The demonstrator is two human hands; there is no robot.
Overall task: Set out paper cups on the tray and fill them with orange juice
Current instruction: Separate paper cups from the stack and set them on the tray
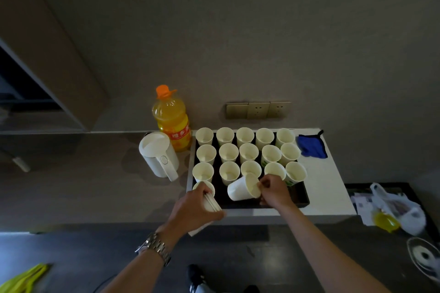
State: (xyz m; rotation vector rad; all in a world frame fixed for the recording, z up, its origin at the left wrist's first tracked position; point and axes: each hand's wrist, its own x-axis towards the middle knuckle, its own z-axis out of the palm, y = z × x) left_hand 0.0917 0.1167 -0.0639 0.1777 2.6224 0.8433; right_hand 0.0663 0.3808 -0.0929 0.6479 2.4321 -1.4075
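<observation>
A black tray (302, 197) on the counter carries several upright white paper cups (228, 152) in rows, and another cup (198, 184) stands at its front left corner. My left hand (197, 209) grips a short stack of nested cups (212, 202) at the tray's front left. My right hand (273, 190) pinches the rim of a single paper cup (240, 189), which is tilted on its side above the tray's front row. An orange juice bottle (172, 119) with an orange cap stands capped behind the tray's left end.
A white electric kettle (158, 153) stands left of the tray, in front of the bottle. A blue cloth (312, 146) lies on the white counter (328, 185) to the right. A plastic bag (400, 211) sits on a dark surface at far right. Wall sockets (258, 110) are behind.
</observation>
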